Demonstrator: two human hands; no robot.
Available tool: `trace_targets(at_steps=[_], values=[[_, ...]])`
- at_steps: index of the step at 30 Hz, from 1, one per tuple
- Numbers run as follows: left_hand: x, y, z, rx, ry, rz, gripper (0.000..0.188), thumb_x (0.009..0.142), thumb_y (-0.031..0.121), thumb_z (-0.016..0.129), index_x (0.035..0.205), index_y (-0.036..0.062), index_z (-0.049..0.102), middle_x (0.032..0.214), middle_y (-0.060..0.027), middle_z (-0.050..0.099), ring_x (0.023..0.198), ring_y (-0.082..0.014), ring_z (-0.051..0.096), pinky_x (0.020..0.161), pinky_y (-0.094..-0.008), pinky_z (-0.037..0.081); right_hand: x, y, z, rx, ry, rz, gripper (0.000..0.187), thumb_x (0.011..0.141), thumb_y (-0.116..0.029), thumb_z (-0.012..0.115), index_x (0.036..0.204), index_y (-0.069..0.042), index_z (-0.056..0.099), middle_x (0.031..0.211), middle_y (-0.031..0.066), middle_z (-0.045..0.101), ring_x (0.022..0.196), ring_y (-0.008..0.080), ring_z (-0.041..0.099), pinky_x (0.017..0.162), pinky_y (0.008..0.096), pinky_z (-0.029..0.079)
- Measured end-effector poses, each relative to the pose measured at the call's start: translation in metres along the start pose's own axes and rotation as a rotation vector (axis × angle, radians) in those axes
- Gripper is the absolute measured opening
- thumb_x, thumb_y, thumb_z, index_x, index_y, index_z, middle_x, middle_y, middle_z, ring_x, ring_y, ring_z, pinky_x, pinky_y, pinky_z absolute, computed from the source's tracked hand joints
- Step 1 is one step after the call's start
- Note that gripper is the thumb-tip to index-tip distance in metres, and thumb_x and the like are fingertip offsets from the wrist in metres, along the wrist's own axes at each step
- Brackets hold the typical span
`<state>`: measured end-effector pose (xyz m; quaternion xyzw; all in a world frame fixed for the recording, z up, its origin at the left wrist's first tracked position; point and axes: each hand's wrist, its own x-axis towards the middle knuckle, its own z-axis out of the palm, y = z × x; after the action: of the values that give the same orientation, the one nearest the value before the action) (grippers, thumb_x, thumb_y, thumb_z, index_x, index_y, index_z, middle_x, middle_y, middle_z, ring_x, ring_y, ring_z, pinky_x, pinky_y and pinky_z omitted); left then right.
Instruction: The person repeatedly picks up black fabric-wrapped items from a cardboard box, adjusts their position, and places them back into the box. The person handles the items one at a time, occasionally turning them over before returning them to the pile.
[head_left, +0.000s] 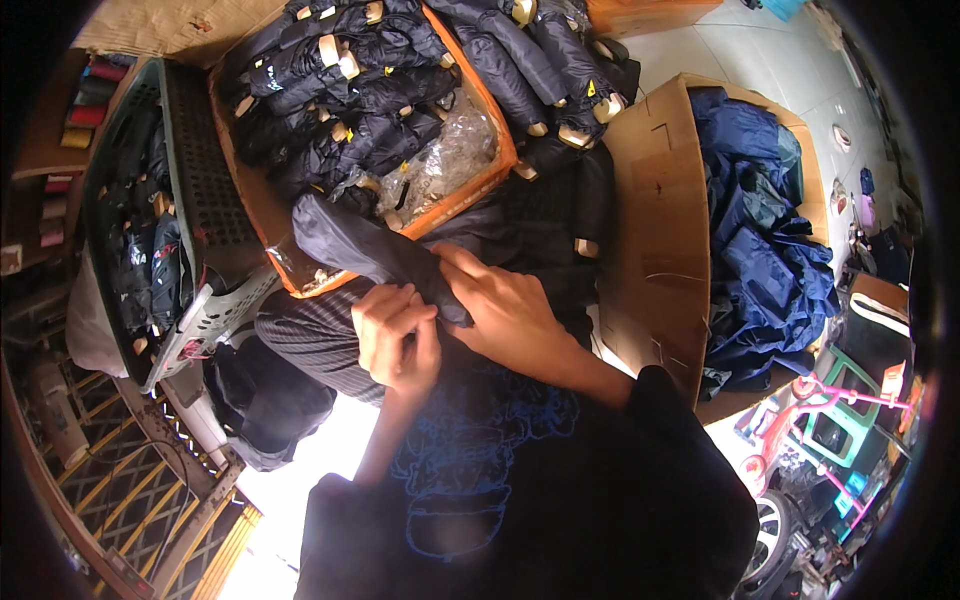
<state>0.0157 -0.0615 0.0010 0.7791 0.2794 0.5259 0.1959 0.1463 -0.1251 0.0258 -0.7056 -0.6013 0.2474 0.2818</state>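
A long, narrow piece of dark grey-black cloth [355, 240] lies across my lap and slants up over the near edge of the orange-rimmed box. My right hand [500, 305] is closed on its near end, thumb and fingers pressing the fabric. Beside it, my left hand [395, 335] is curled with fingers bent in, right up against the cloth; whatever is between its fingers is hidden. Several black rolled fabric bundles [385, 90] with pale ends fill the box [455, 212] just beyond my hands.
To the left stands a grey plastic basket [205, 170] holding more black bundles. A cardboard carton [655, 240] with crumpled blue cloth [765, 240] is on the right. Black bundles [500, 70] lie behind the box. A pink-framed toy vehicle [790, 420] stands at the lower right; thread spools [85, 115] sit far left.
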Motion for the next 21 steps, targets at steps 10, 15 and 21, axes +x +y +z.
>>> trace_targets(at_steps=[10,15,21], values=[[-0.002,-0.001,-0.002,0.015,-0.134,-0.105,0.023,0.069,-0.016,0.066,0.085,0.0005,0.062,0.084,-0.0114,0.066,0.078,-0.0246,0.060,0.074,-0.0339,0.047,-0.002,0.015,0.042,0.653,0.170,0.094,0.042,0.074,-0.012,0.069,0.112,0.001,0.056,0.111,0.0153,0.059,0.097,0.0298,0.062,0.085,0.0356,0.048],[-0.017,-0.004,-0.007,-0.077,-0.220,-0.233,0.023,0.069,-0.014,0.065,0.085,0.0024,0.062,0.085,-0.0087,0.065,0.078,-0.0241,0.059,0.073,-0.0338,0.046,-0.024,0.017,0.058,1.114,0.055,0.368,0.035,0.082,-0.012,0.066,0.113,0.001,0.055,0.104,0.0097,0.059,0.099,0.0178,0.057,0.086,0.0305,0.045],[-0.036,0.006,-0.013,-0.171,-0.215,-0.319,0.019,0.073,-0.015,0.064,0.082,0.0009,0.060,0.084,-0.0120,0.064,0.080,-0.0228,0.060,0.073,-0.0322,0.047,-0.043,0.032,0.059,1.222,0.023,0.493,0.025,0.090,-0.013,0.062,0.109,-0.001,0.053,0.112,0.0076,0.052,0.097,0.0087,0.051,0.082,0.0263,0.044]])
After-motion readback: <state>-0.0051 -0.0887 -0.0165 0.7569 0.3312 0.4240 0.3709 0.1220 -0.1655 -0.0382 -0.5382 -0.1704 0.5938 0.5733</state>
